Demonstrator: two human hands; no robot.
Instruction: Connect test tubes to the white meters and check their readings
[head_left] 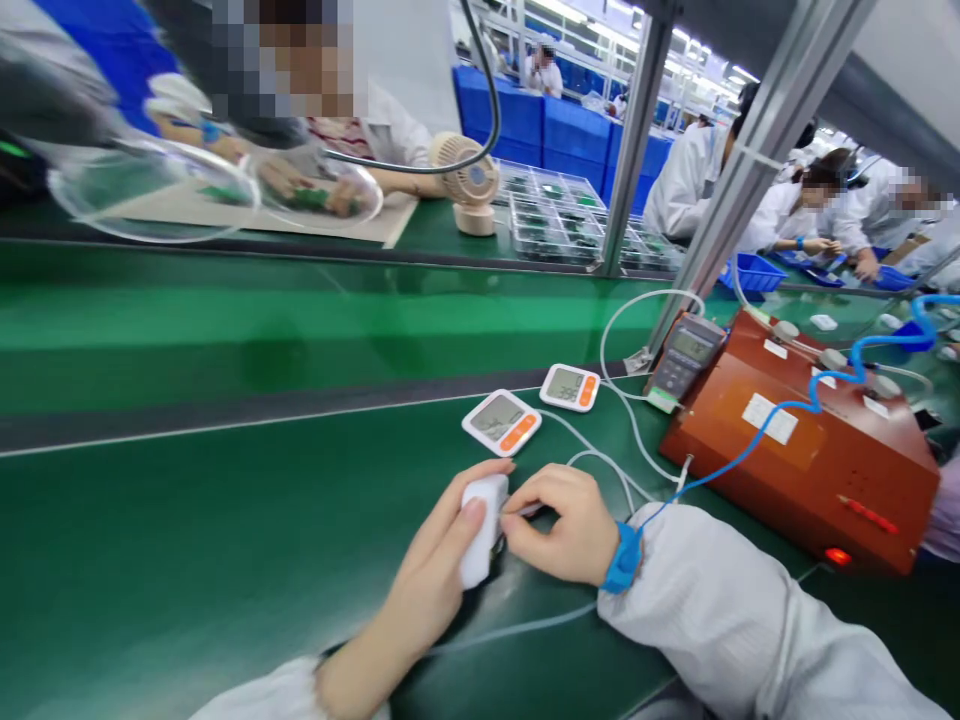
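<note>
My left hand (442, 545) is wrapped around a white plastic device (481, 530), probably a blood pressure monitor, held tilted on its side above the green bench; its front is turned away. Against the device's right side, my right hand (562, 525) pinches a thin pale tube (531, 511), its end hidden by the fingers. A blue wrist strap (622, 558) circles the right wrist. Just beyond my hands lie two white blood pressure monitors with orange buttons, a nearer one (501, 422) and a farther one (570, 387), their screens showing digits.
An orange-red box (806, 440) with a lit switch stands at right, a grey handheld meter (686, 355) leaning by it. Pale tubes and a blue coiled hose (787, 408) cross there. Behind the metal post (637, 140) are a small fan (469, 180), clear trays (555, 210) and co-workers.
</note>
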